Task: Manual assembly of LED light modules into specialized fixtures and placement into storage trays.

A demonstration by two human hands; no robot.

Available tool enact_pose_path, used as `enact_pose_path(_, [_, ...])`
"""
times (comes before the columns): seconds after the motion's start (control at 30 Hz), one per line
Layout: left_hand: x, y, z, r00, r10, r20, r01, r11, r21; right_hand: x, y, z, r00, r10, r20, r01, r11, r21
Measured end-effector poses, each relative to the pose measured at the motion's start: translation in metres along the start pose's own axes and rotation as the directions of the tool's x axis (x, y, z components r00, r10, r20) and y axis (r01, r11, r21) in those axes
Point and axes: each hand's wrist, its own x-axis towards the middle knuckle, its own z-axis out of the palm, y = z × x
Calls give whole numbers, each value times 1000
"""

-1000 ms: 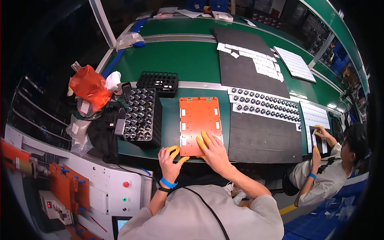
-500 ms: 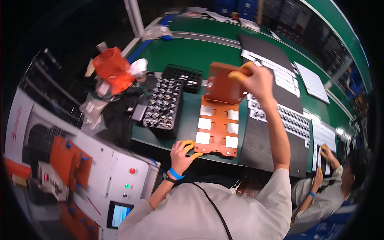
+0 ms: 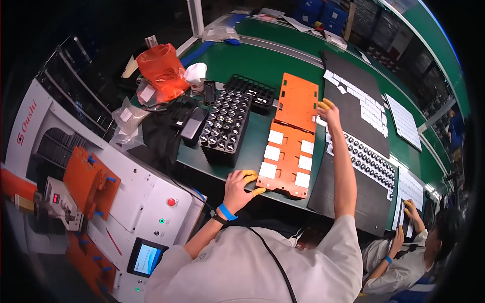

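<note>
Fixture: orange fixture plate [image 3: 286, 162] is lying flat on the green bench [image 3: 252, 65], its white rectangular pads facing up, apparently exposed for work.
Cover: orange cover plate [image 3: 298, 101] is lying at 12 o'clock of the fixture, touching its far edge.
Left hand: left hand [image 3: 239, 188] is pressing the bench at the fixture's 8 o'clock corner, fingers curled and holding nothing, seemingly steadying the plate; yellow finger cots are guarding the tips.
Right hand: right hand [image 3: 329, 112] is reaching out on a straight arm, fingertips touching the cover's 3 o'clock edge; whether it is gripping, I cannot tell.
Nearby: black cell tray [image 3: 226, 127] is sitting at 9 o'clock of the fixture.
</note>
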Motion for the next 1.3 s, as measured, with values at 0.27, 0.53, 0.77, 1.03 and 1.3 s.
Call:
enact_pose_path(0.27, [0, 3, 4, 999, 41, -13, -40, 998, 48, -177, -20, 25, 963, -246, -110, 12, 448, -894])
enact_pose_path(0.53, [-2, -1, 16, 995, 96, -5, -95, 987, 130, -207, 15, 40, 959, -183, -215, -100, 493, -864])
enact_pose_path(0.77, [-7, -7, 23, 995, 104, 9, -104, 987, 124, -213, 5, 38, 954, -182, -236, -93, 571, -816])
enact_pose_path(1.03, [-8, -9, 26, 991, 135, -15, -131, 978, 162, -212, -35, 27, 938, -347, 8, 251, 663, -705])
enact_pose_path(1.3, [-7, -12, 27, 991, 137, -9, -134, 980, 149, -247, -54, -58, 841, -424, 337, 481, 300, -824])
